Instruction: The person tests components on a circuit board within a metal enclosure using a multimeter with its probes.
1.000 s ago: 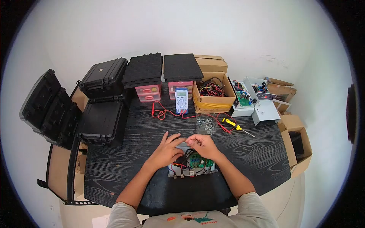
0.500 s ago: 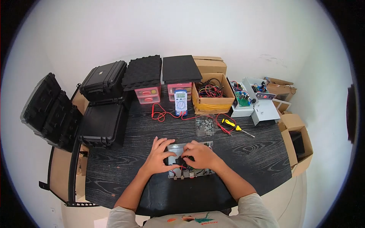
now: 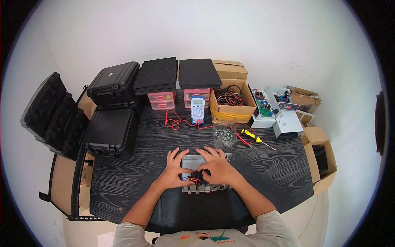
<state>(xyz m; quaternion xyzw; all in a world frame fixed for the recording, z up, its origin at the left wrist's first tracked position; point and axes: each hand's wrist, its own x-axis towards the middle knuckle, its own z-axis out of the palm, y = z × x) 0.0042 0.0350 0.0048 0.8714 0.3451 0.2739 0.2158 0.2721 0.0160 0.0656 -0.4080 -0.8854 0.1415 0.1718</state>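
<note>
A shallow grey metal enclosure (image 3: 190, 159) lies at the table's near edge, with red wires (image 3: 193, 179) and metal connectors (image 3: 207, 188) along its front side. Inside it sits a small black part (image 3: 197, 176), mostly covered by my fingers. My left hand (image 3: 173, 172) grips this part from the left with thumb and lower fingers, its other fingers raised. From the right, my right hand (image 3: 218, 167) pinches the same part between thumb and index finger, its remaining fingers spread over the enclosure. What exactly the part is cannot be made out.
Behind the enclosure are a clear tray of screws and nuts (image 3: 224, 136), a yellow screwdriver (image 3: 249, 134) and a multimeter (image 3: 198, 110) with red leads. A cardboard box of cables (image 3: 233, 112), an opened device (image 3: 265, 108) and black cases (image 3: 111, 131) stand farther back.
My right hand's fingers have straightened and spread from a curled position. More of the wires now shows between my hands. The whole view has shifted slightly.
</note>
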